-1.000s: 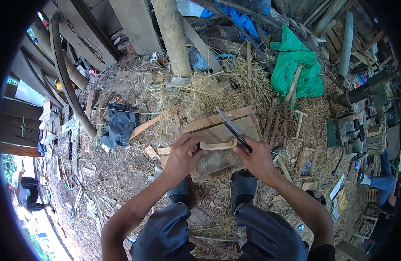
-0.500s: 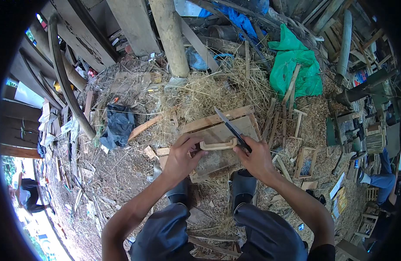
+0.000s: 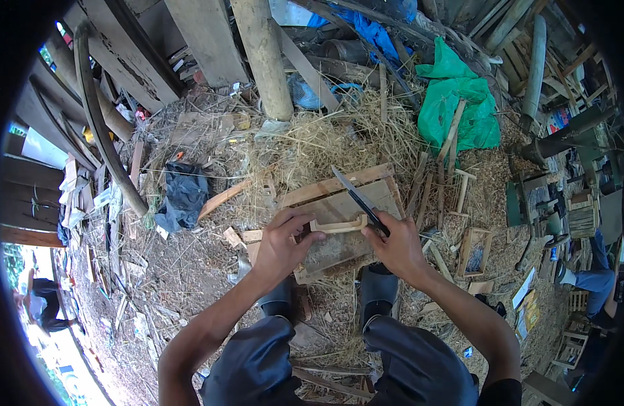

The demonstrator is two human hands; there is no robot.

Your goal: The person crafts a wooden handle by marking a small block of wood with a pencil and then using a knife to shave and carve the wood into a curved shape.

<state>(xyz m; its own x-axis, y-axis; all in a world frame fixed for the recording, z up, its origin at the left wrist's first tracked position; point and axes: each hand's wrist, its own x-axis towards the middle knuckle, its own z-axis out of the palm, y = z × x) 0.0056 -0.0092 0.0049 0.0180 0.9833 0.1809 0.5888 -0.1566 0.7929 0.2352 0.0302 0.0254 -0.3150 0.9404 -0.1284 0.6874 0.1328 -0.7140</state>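
Note:
A pale wooden piece with raised ends, shaped like a drawer handle [image 3: 339,227], is held level between my two hands. My left hand [image 3: 282,238] closes its fingers and thumb round the left end. In my right hand [image 3: 397,245] is a knife [image 3: 353,191] with a black handle, its blade pointing up and to the left, away from me. The right thumb and a fingertip also touch the right end of the wooden piece. Below both hands lies a low wooden board [image 3: 349,252] on the ground, between my boots and the straw.
Straw [image 3: 325,145] and wood scraps cover the ground ahead. A green plastic bag [image 3: 461,108] lies at far right, a black plastic sheet [image 3: 183,196] at left. A small wooden box of nails [image 3: 474,252] stands to the right. A wooden post [image 3: 263,61] rises beyond the straw.
The wooden piece has tilted slightly in my hands, showing its edge differently. Both hands keep their holds and have barely shifted.

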